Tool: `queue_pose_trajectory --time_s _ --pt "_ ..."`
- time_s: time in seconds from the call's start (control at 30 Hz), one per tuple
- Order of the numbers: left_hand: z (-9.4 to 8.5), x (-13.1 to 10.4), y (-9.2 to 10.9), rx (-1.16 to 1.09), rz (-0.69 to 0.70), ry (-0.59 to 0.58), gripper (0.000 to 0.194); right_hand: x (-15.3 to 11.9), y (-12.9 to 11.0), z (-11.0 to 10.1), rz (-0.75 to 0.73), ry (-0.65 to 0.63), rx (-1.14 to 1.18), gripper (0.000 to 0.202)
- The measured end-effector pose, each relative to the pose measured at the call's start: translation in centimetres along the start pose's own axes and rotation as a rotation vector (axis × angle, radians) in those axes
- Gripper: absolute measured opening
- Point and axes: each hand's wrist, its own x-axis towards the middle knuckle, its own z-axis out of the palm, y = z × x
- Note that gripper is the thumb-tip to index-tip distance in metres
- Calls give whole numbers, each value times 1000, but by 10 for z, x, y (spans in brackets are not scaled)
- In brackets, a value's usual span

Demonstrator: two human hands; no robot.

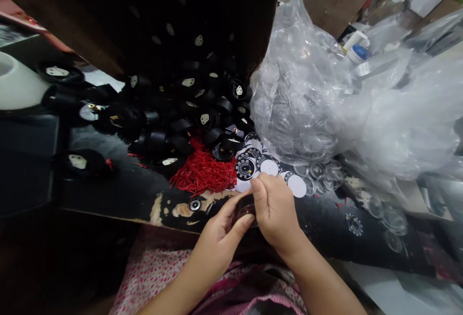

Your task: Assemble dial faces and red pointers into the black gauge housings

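My left hand [224, 230] is wrapped round a dark round gauge case [246, 205] at the bench's front edge, thumb on its near rim. My right hand [277, 209] is closed against the case's right side, thumb pressed to the curled fingers; whatever it pinches is hidden. Just beyond the hands lie printed gauge dials [245, 168], some showing plain white backs. To their left is a heap of small red pointers [206, 172]. A small ring-shaped metal part [195, 205] sits left of my left hand.
Many black gauge cases [177, 127] spill from a dark box [144, 11] at the back. A clear plastic bag [296, 88] holds round transparent lenses, with loose lenses [321, 175] beside it. One dial [353, 224] lies on the bench [126, 194] at right. A white container [18, 83] stands left.
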Motion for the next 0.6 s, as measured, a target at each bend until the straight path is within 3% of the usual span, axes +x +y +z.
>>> queue_pose_trajectory --time_s 0.13,0.23,0.33,0.43,0.53,0.6 --pt "0 4 3 58 10 30 34 1 -2 9 -3 38 68 42" --pt "-14 -9 1 105 -38 54 36 1 -4 6 37 -98 200 40" --pt "-56 -45 -11 188 -121 171 43 1 -3 -4 59 -271 386 32" --pt "-111 -87 -16 387 -187 444 51 -1 -1 -8 117 -264 405 30" --pt "-145 -100 3 681 -50 705 57 -3 -8 -2 115 -343 385 24" --pt "-156 -84 25 812 146 733 57 -3 -17 2 54 -431 412 17"
